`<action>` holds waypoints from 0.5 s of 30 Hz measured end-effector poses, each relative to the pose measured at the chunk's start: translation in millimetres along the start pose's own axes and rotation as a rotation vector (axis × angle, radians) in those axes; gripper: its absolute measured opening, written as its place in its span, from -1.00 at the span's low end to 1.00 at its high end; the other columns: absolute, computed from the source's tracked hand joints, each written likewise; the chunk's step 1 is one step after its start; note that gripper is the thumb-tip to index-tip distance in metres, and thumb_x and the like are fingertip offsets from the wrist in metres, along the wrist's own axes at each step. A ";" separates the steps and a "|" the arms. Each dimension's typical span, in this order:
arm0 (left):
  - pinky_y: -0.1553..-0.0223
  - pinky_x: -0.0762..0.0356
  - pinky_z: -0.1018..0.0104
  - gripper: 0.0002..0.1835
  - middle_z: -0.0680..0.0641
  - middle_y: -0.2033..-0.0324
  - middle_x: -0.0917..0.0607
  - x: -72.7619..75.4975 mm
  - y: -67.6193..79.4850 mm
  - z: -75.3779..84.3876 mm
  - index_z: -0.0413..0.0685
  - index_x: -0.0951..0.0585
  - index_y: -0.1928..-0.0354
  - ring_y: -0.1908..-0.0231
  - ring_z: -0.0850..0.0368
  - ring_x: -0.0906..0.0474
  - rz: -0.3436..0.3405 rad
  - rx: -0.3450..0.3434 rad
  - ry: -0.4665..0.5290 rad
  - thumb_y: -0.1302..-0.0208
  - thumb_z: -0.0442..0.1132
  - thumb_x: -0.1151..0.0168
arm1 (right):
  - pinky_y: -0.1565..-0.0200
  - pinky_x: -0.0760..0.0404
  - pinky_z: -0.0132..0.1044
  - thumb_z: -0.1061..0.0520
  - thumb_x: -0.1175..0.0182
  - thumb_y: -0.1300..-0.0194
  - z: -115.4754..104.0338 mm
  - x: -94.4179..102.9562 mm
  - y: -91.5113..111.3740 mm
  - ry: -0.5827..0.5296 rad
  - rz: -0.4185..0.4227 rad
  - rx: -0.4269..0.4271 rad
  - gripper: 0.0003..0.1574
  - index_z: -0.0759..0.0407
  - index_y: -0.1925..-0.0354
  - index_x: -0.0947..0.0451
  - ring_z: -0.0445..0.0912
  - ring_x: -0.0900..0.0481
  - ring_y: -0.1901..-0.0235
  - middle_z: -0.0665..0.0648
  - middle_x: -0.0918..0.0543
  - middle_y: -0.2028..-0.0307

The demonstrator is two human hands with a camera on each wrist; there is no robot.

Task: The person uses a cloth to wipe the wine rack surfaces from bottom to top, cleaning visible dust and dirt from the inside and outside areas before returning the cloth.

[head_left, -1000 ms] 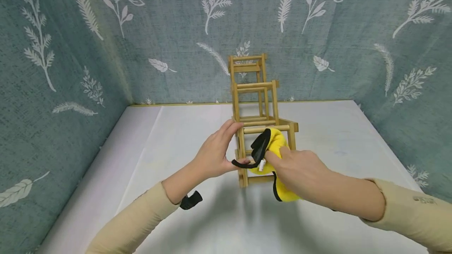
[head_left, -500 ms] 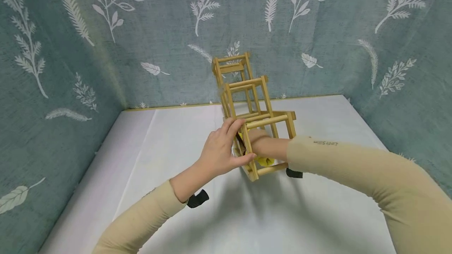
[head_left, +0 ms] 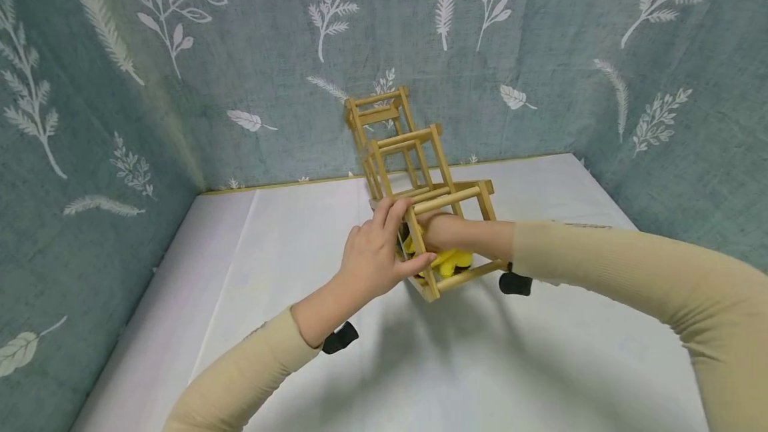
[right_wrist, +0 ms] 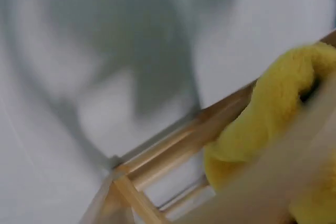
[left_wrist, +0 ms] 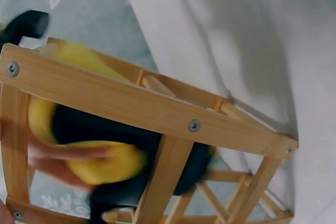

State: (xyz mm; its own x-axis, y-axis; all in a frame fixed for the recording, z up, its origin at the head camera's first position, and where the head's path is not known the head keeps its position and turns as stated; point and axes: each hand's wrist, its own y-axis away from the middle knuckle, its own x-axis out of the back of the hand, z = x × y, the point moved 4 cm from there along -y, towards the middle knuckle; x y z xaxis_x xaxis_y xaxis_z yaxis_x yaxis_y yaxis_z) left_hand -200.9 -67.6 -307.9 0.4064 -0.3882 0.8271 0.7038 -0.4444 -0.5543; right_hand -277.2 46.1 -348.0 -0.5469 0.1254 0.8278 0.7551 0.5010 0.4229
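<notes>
A tiered wooden rack (head_left: 447,200) of slats and rods stands tilted on the white surface. My left hand (head_left: 372,252) holds its near left post, with fingers over the top and the thumb across the front. Reaching in through the rack's lowest section, my right hand (head_left: 441,231) is partly hidden by the bars. It grips a fluffy yellow cloth (head_left: 456,262) with black edging. In the left wrist view the bunched cloth (left_wrist: 113,166) shows its yellow and dark parts behind the side slats, blurred. Yellow folds of the cloth (right_wrist: 273,108) lie against a bar in the right wrist view.
A white tabletop (head_left: 288,265) spreads around the rack. Grey-green fabric walls (head_left: 270,72) with white leaf prints rise behind and at both sides. Black wrist-camera pieces show under the left wrist (head_left: 341,339) and right wrist (head_left: 515,283).
My right hand has moved from in front of the rack into its lowest section, taking the cloth along. The rack has turned and leans further left at the top; the left hand keeps its hold.
</notes>
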 end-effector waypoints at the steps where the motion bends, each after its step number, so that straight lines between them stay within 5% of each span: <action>1: 0.71 -0.26 0.30 -0.15 -0.12 -0.02 -0.36 -1.0 0.0 0.2 -0.03 -0.17 -0.20 0.72 0.09 -0.27 -0.004 0.005 0.003 0.02 0.29 -0.24 | 0.40 -0.42 -0.36 0.29 0.00 -0.28 -9.4 7.4 22.1 -0.104 0.040 0.004 -0.46 0.20 -0.24 -0.31 -0.11 -0.35 0.50 0.19 -0.52 0.01; 3: 0.69 -0.29 0.27 -0.14 -0.11 -0.03 -0.36 -1.3 0.2 -0.1 -0.01 -0.17 -0.20 0.72 0.07 -0.28 -0.018 0.017 0.005 0.01 0.28 -0.25 | 0.38 -0.38 -0.37 0.31 0.02 -0.28 -18.9 15.9 49.5 -0.177 0.095 0.152 -0.52 0.23 -0.18 -0.35 -0.12 -0.36 0.49 0.17 -0.56 0.10; 8: 0.64 -0.33 0.24 -0.13 -0.09 -0.04 -0.34 -1.9 2.3 0.3 0.02 -0.14 -0.23 0.69 0.06 -0.31 -0.062 0.026 0.001 0.00 0.32 -0.21 | 0.35 -0.34 -0.36 0.35 0.02 -0.26 -28.2 25.2 83.0 -0.035 0.160 0.363 -0.78 0.24 0.13 -0.45 -0.15 -0.36 0.48 0.04 -0.48 0.44; 15: 0.72 -0.19 0.36 -0.14 -0.08 -0.04 -0.33 -0.8 3.8 -0.4 -0.01 -0.15 -0.22 0.73 0.15 -0.21 -0.054 -0.005 -0.015 -0.01 0.31 -0.21 | 0.34 -0.49 -0.31 0.29 -0.14 -0.22 -20.5 36.6 132.5 0.164 -0.045 0.238 -0.50 0.01 -0.13 -0.44 -0.18 -0.47 0.39 0.05 -0.60 0.13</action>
State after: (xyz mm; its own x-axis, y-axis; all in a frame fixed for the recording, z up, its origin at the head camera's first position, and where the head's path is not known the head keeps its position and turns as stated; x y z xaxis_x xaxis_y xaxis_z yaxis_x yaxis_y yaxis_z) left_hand -198.8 -69.3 -310.6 0.3765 -0.3511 0.8573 0.7218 -0.4689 -0.5091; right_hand -189.7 99.5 -254.1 -0.4974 -0.0317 0.8669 0.6151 0.6918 0.3782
